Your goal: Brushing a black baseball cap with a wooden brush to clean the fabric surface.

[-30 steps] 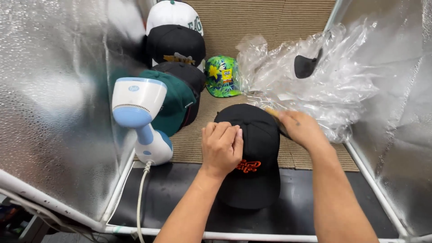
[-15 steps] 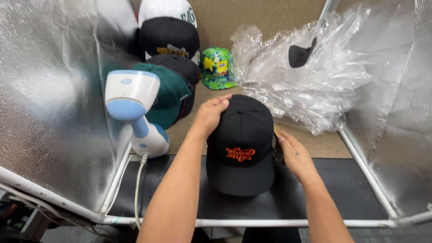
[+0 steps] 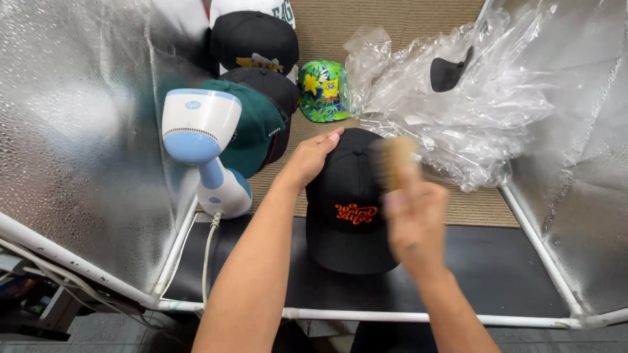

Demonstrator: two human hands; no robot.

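Black fabric cap with orange embroidered lettering (image 3: 350,202), lying near the front edge of the black mat (image 3: 504,274), brim toward the viewer. Left hand (image 3: 309,159) lies flat on the crown's left side, fingers together. Right hand (image 3: 413,219), blurred, is closed around a tan-bristled brush (image 3: 392,160) above the crown's right side. White-and-blue handheld steamer (image 3: 206,153) stands at the mat's left edge; crumpled clear plastic wrap (image 3: 471,111) lies behind.

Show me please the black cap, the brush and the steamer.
black cap (image 3: 350,222), head view, front panel.
brush (image 3: 392,160), head view, blurred bristle head.
steamer (image 3: 199,127), head view, white head.
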